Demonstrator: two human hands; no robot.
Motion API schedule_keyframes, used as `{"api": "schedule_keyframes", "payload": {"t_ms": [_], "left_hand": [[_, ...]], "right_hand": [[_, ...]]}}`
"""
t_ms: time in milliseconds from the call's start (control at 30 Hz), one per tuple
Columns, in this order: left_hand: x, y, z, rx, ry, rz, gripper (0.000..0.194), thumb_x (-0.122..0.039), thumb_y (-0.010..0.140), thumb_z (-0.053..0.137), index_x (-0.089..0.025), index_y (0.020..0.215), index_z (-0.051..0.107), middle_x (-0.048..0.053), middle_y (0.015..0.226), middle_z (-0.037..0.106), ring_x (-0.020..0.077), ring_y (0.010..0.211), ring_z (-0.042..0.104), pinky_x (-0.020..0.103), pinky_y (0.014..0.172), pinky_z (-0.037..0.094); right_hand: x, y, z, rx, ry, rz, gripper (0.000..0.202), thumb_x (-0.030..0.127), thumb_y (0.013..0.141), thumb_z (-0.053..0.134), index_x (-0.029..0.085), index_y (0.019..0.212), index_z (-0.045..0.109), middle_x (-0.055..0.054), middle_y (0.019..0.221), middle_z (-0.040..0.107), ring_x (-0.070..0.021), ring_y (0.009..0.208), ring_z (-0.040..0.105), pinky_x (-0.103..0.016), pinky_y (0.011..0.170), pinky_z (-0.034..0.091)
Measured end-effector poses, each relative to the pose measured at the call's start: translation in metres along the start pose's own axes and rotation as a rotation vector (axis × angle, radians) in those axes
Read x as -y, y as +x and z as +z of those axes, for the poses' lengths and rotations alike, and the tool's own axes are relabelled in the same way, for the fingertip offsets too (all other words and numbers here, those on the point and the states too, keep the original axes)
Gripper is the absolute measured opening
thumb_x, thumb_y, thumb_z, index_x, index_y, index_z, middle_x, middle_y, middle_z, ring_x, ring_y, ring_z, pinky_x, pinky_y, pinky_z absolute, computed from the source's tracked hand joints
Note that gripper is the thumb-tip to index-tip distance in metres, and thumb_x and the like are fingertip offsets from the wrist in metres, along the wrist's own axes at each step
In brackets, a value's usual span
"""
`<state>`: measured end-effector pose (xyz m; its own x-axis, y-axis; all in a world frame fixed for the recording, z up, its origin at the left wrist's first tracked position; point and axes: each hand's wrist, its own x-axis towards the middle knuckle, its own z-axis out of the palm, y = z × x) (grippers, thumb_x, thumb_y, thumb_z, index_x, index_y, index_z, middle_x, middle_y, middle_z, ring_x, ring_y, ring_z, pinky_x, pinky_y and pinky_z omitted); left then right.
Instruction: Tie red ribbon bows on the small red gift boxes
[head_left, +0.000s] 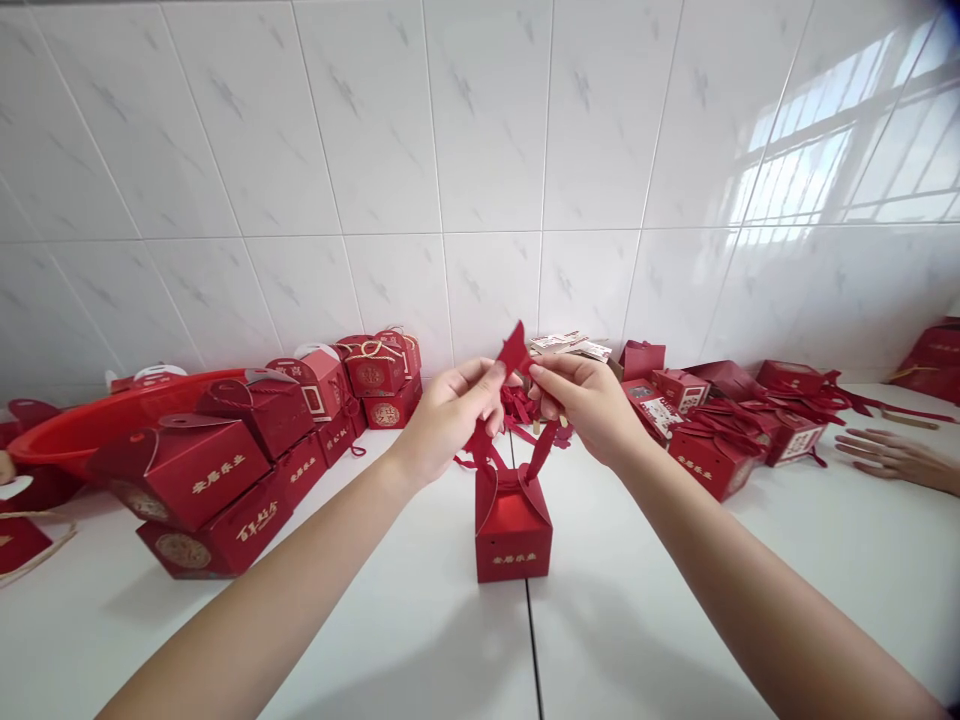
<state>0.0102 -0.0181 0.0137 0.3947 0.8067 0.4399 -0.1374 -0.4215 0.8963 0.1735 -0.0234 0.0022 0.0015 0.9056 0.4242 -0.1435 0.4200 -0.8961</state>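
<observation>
A small red gift box (514, 550) with gold characters stands upright on the white table in front of me. Red ribbon (541, 452) rises from both sides of its top to my hands. Above the box, my left hand (461, 400) pinches the ribbon between thumb and fingers, and a pointed end sticks up past the thumb. Close beside it on the right, my right hand (574, 392) also pinches the ribbon. Exactly how the strands cross between the fingertips is hidden.
Stacked red boxes (225, 480) and a red plastic basin (112, 420) stand at the left. More boxes with ribbons (712, 450) lie at the right, near another person's hand (900, 460). Loose ribbons (521, 405) lie behind my hands, before the tiled wall (390, 130).
</observation>
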Motion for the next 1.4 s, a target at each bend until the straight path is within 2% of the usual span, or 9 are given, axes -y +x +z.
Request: {"api": "schedule_keyframes", "payload": {"t_ms": [167, 300, 467, 733, 833, 967, 1167, 1267, 1400], "left_hand": [[0.0, -0.003, 0.002, 0.022, 0.183, -0.055, 0.025, -0.04, 0.084, 0.057, -0.018, 0.072, 0.061, -0.004, 0.049, 0.043, 0.0095, 0.047, 0.043, 0.021, 0.045, 0.033], [0.0, -0.005, 0.0, 0.056, 0.268, -0.053, 0.028, -0.038, 0.084, 0.057, -0.017, 0.064, 0.058, -0.002, 0.053, 0.048, 0.0092, 0.05, 0.044, 0.02, 0.046, 0.033], [0.005, -0.007, -0.002, 0.016, 0.352, -0.052, 0.024, -0.039, 0.081, 0.06, -0.017, 0.074, 0.065, -0.001, 0.057, 0.052, 0.0105, 0.051, 0.047, 0.021, 0.047, 0.035], [0.011, -0.008, -0.01, 0.06, 0.232, -0.172, 0.019, -0.029, 0.078, 0.059, -0.018, 0.064, 0.065, 0.001, 0.054, 0.055, 0.0135, 0.055, 0.05, 0.024, 0.051, 0.036], [0.013, -0.006, -0.017, 0.067, 0.141, -0.216, 0.023, -0.023, 0.077, 0.053, -0.017, 0.058, 0.064, 0.003, 0.057, 0.058, 0.0154, 0.059, 0.053, 0.026, 0.059, 0.04], [0.015, -0.001, -0.023, 0.047, -0.054, -0.263, 0.025, -0.021, 0.077, 0.048, -0.016, 0.057, 0.063, 0.007, 0.066, 0.062, 0.0201, 0.071, 0.058, 0.029, 0.069, 0.044], [0.017, 0.003, -0.026, 0.032, -0.152, -0.342, 0.026, -0.023, 0.076, 0.058, -0.018, 0.05, 0.054, 0.002, 0.058, 0.055, 0.0171, 0.063, 0.055, 0.028, 0.062, 0.044], [0.014, 0.002, -0.026, 0.079, -0.068, -0.333, 0.025, -0.028, 0.077, 0.059, -0.017, 0.056, 0.062, 0.006, 0.065, 0.063, 0.0206, 0.071, 0.06, 0.03, 0.067, 0.045], [0.008, -0.005, -0.027, 0.163, 0.228, -0.255, 0.026, -0.037, 0.08, 0.058, -0.016, 0.069, 0.071, 0.007, 0.075, 0.069, 0.0226, 0.078, 0.062, 0.031, 0.071, 0.045]], "right_hand": [[0.0, -0.014, 0.002, 0.211, -0.075, -0.11, 0.022, 0.036, 0.073, 0.069, 0.016, 0.082, 0.071, 0.0, 0.067, 0.062, -0.0104, 0.06, 0.054, -0.023, 0.055, 0.044], [-0.007, -0.019, 0.003, 0.155, -0.059, -0.079, 0.027, 0.041, 0.072, 0.071, 0.017, 0.084, 0.071, -0.002, 0.073, 0.065, -0.0139, 0.067, 0.058, -0.025, 0.058, 0.046], [-0.017, -0.016, 0.005, 0.091, -0.015, -0.084, 0.026, 0.039, 0.071, 0.072, 0.018, 0.088, 0.071, -0.003, 0.078, 0.067, -0.0138, 0.07, 0.059, -0.026, 0.062, 0.048], [-0.024, -0.013, 0.0, 0.095, 0.028, -0.163, 0.016, 0.034, 0.077, 0.067, 0.023, 0.087, 0.071, 0.002, 0.069, 0.064, -0.0117, 0.066, 0.058, -0.026, 0.065, 0.05], [-0.023, -0.011, -0.007, 0.211, -0.105, -0.271, 0.012, 0.031, 0.081, 0.062, 0.022, 0.085, 0.069, -0.002, 0.083, 0.067, -0.0151, 0.08, 0.062, -0.029, 0.072, 0.05], [-0.019, -0.007, -0.015, 0.378, -0.459, -0.539, 0.018, 0.02, 0.087, 0.049, 0.022, 0.09, 0.068, -0.006, 0.099, 0.066, -0.0189, 0.096, 0.059, -0.034, 0.082, 0.049], [-0.014, -0.003, -0.018, 0.507, -0.883, -0.803, 0.033, 0.007, 0.088, 0.036, 0.022, 0.095, 0.065, -0.006, 0.102, 0.067, -0.0209, 0.088, 0.053, -0.038, 0.077, 0.047], [-0.015, -0.004, -0.018, 0.509, -1.006, -0.818, 0.036, 0.003, 0.087, 0.034, 0.02, 0.095, 0.065, -0.008, 0.102, 0.067, -0.0223, 0.088, 0.051, -0.039, 0.075, 0.047], [-0.024, -0.007, -0.018, 0.461, -0.971, -0.844, 0.037, 0.002, 0.087, 0.035, 0.02, 0.098, 0.065, -0.007, 0.102, 0.067, -0.0215, 0.09, 0.053, -0.038, 0.077, 0.048]]}}
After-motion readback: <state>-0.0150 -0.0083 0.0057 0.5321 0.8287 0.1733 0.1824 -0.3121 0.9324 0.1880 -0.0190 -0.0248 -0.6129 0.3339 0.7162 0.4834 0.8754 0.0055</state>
